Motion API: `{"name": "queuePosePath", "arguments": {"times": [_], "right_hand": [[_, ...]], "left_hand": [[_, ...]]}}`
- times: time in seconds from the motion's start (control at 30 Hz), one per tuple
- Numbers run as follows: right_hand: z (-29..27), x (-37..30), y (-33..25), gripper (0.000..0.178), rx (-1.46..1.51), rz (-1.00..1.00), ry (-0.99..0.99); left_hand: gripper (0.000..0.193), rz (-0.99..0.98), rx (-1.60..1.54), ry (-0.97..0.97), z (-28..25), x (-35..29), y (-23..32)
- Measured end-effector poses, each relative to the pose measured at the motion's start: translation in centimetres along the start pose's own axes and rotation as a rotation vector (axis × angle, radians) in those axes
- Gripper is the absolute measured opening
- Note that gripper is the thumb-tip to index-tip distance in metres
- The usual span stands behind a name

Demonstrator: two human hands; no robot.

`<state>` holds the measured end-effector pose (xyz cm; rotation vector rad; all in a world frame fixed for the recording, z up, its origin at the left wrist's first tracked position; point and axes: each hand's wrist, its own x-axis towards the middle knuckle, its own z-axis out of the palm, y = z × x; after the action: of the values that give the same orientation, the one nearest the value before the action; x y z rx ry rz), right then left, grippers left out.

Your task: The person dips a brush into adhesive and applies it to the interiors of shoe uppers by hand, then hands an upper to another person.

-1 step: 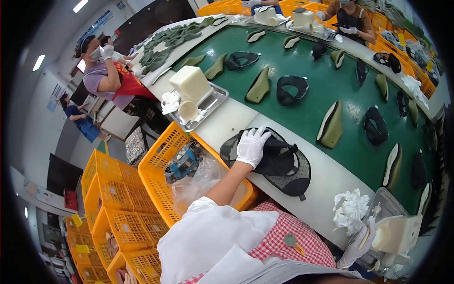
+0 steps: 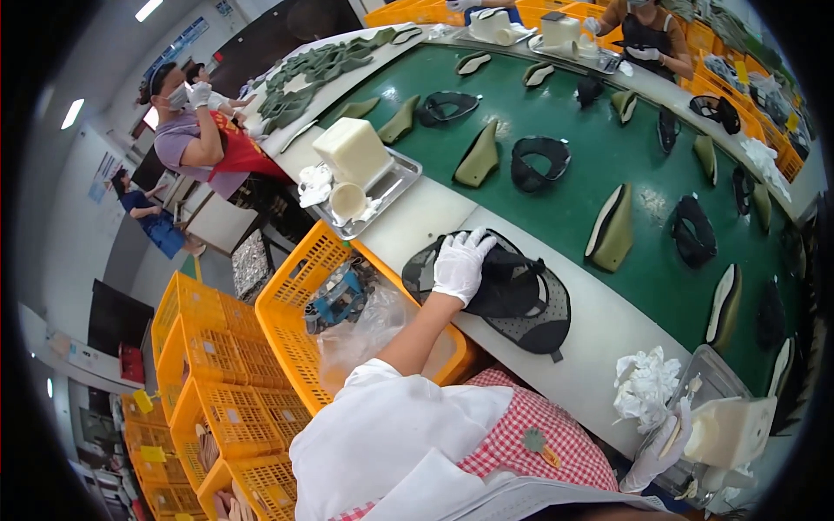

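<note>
My left hand [image 2: 458, 267], in a white glove, lies over black mesh shoe uppers [image 2: 530, 304] on the white table edge in front of me. Its fingers are stretched out across the fabric. At the lower right, my gloved right hand [image 2: 658, 456] is closed around a slim pale wooden handle [image 2: 671, 437]; the working end is hard to make out. Close by that hand are a cream plastic container [image 2: 731, 430], tipped toward me on a clear tray [image 2: 708, 369], and a crumpled white tissue [image 2: 645, 382].
A green conveyor belt [image 2: 417, 187] carries olive shoe pieces [image 2: 611, 227] and black uppers [image 2: 540, 163]. Left of my arm stands an orange crate [image 2: 278, 295] with plastic bags inside. A metal tray [image 2: 401, 178] holds another cream container. Co-workers stand across the belt and at left.
</note>
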<state>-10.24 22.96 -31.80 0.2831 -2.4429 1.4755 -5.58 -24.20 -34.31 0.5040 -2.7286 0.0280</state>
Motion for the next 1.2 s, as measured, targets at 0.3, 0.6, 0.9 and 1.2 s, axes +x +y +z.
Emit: {"name": "queuePosePath", "arguments": {"times": [0.3,0.6,0.9,1.2], "right_hand": [[1.5,0.9,0.6,0.039,0.234,0.073,-0.007],[2.7,1.7,-2.2,0.044,0.121,-0.17,-0.221],[1.8,2.0,-4.8,0.039,-0.002,-0.182,-0.104],[-0.6,-2.1,-6.3,0.048,0.214,0.1,0.002]], "left_hand": [[0.044,-0.006,-0.166,0.135,-3.4,0.3,0.3],[0.036,-0.225,-1.026,0.224,-6.3,0.7,4.1],[0.03,-0.412,-1.686,-0.384,-5.1,3.1,11.2],[0.026,-0.34,-1.753,-0.677,-2.6,3.4,17.3]]}}
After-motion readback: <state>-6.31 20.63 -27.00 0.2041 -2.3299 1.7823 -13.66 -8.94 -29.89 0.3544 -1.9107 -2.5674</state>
